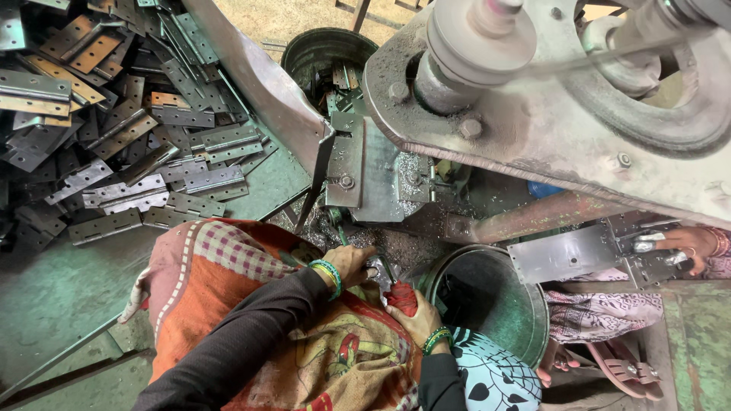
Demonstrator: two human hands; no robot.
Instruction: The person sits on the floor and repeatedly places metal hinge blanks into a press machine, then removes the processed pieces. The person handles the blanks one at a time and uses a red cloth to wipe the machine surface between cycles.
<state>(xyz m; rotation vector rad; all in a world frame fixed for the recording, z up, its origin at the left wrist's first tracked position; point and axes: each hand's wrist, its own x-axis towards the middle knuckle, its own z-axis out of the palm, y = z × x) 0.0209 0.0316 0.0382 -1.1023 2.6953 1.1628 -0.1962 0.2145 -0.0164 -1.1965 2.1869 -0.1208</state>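
Observation:
My left hand (pixel 352 263), in a dark sleeve with green bangles, reaches forward over the orange patterned cloth (pixel 228 297) on my lap. Its fingertips close on a small shiny metal piece (pixel 376 271) just below the press tooling (pixel 365 171). My right hand (pixel 415 318), also bangled, lies close beside it and grips a red cloth (pixel 403 297). Both hands sit at the rim of a round green metal bucket (pixel 525 304). What lies under my palms is hidden.
A large heap of flat metal hinges (pixel 114 129) covers the green bench at the left. A second bucket (pixel 324 53) with hinges stands behind the machine (pixel 548 114). At the right, another person's hand (pixel 689 243) holds a hinge plate (pixel 567 255); that person's sandalled feet (pixel 609 369) are below.

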